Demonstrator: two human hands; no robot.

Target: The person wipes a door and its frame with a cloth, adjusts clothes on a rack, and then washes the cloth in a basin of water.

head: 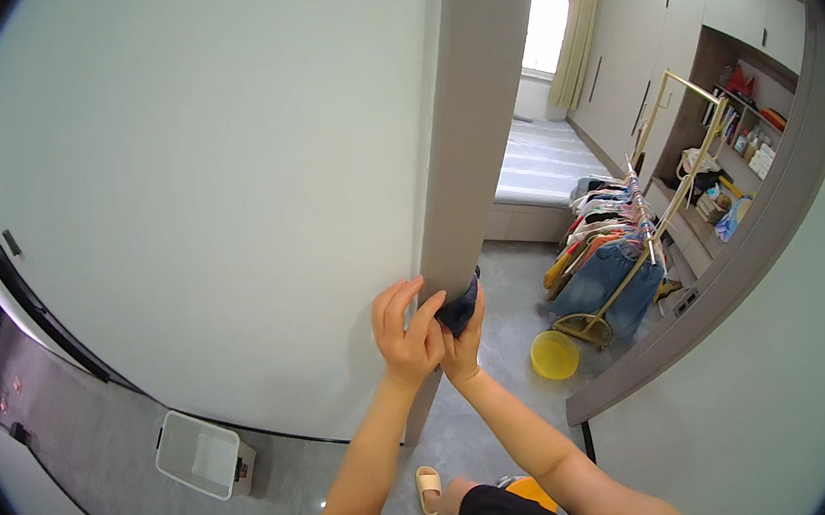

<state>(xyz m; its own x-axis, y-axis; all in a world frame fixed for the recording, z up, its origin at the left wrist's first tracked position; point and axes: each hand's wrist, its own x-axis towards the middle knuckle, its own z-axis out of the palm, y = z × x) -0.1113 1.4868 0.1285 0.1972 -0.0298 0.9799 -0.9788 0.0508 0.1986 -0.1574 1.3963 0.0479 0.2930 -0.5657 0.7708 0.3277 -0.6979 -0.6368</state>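
Observation:
A dark blue cloth [458, 314] is pressed against the grey-brown door frame [461, 147], at about the middle of its height. My right hand [464, 344] grips this cloth from the inner side of the doorway, with part of it showing past the fingers. On the other side, my left hand [407, 333] has its fingers apart, touching the corner where the frame meets the white wall [224, 187]. Its index fingertip is close beside the cloth; whether it pinches the fabric is hidden.
Through the doorway stands a gold clothes rack [696, 88] with hanging clothes, a yellow basin [555, 355] on the floor beside it. A bed [553, 160] and shelves [744, 109] lie beyond. A white plastic bin [199, 453] is at lower left; an orange container [531, 492] is by my legs.

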